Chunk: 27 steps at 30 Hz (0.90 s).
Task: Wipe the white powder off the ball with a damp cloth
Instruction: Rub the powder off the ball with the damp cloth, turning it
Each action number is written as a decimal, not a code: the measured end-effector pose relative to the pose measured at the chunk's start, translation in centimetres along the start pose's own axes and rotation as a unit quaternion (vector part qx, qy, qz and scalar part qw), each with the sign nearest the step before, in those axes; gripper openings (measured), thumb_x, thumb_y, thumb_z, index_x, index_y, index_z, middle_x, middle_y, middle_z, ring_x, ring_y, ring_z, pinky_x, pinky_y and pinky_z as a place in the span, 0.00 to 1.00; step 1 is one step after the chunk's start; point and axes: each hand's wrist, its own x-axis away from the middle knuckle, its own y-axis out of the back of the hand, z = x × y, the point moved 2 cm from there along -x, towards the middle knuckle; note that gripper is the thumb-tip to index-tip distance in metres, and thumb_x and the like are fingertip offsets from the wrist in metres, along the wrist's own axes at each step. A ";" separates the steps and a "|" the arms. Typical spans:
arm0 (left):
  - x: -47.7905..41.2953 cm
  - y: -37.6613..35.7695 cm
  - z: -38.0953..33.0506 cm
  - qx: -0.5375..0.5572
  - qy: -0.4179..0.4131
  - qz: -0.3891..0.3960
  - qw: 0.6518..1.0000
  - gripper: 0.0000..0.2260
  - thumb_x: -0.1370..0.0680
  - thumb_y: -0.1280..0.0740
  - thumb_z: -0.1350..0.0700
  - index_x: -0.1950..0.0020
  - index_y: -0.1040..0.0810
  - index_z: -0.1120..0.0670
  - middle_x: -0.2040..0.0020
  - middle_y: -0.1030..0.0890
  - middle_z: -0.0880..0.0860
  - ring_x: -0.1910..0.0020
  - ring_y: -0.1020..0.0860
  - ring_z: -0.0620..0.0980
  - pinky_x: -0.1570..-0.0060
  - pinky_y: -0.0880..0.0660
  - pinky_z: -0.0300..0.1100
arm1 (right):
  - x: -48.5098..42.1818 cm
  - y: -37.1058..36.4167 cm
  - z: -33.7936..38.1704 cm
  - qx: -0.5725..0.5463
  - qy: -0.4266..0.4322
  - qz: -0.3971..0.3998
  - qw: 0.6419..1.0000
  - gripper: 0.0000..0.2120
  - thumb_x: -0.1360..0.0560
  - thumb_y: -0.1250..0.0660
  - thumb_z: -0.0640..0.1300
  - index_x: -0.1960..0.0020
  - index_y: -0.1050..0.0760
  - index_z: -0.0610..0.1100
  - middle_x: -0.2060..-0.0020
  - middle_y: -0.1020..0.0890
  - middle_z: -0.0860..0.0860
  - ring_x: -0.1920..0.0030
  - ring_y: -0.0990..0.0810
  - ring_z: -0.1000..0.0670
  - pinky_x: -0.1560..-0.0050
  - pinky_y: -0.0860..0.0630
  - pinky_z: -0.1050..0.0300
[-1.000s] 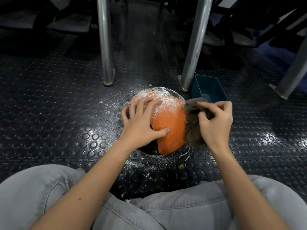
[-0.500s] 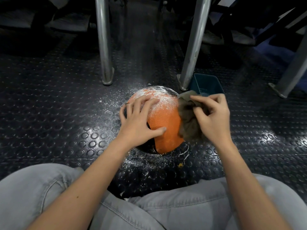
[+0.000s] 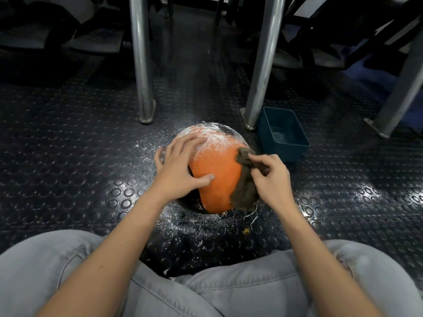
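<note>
No text, label, brand or number I can read, not on ball (image 3: 217,177), cloth (image 3: 243,193) or tub (image 3: 295,152).

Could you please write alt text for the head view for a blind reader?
A person's left hand steadies an orange ball dusted with white powder on a studded floor, while the right hand presses a brown cloth against its side. A teal tub stands behind.

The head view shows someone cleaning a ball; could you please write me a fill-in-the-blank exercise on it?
The left hand rests on the orange ball, which sits on the ____.
The right hand pinches a brown ____ against the ball.
White ____ dusts the ball's top.
Missing: floor, cloth, powder.
</note>
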 end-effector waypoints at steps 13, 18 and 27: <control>0.6 -0.3 -0.9 0.033 0.031 -0.072 0.996 0.32 0.36 0.47 0.28 0.34 0.34 0.38 0.31 0.40 0.43 0.31 0.46 0.40 0.30 0.57 0.50 | 0.6 1.0 1.4 -0.026 0.149 0.026 0.988 0.15 0.32 0.29 0.33 0.51 0.19 0.50 0.62 0.23 0.52 0.61 0.25 0.58 0.60 0.31 0.70; -0.2 -0.5 -1.0 0.025 0.008 -0.015 1.000 0.28 0.35 0.45 0.28 0.36 0.39 0.33 0.29 0.41 0.42 0.29 0.48 0.42 0.27 0.61 0.53 | -0.4 3.2 1.2 -0.067 0.064 -0.056 0.994 0.07 0.24 0.33 0.42 0.56 0.27 0.54 0.56 0.23 0.51 0.56 0.25 0.57 0.53 0.29 0.61; -1.0 1.1 0.0 0.068 0.069 0.010 0.995 0.27 0.37 0.42 0.30 0.39 0.39 0.32 0.30 0.40 0.41 0.28 0.44 0.46 0.29 0.59 0.54 | 0.5 2.3 1.5 -0.018 0.089 -0.031 0.995 0.10 0.22 0.38 0.38 0.45 0.27 0.51 0.56 0.22 0.60 0.55 0.25 0.62 0.52 0.30 0.70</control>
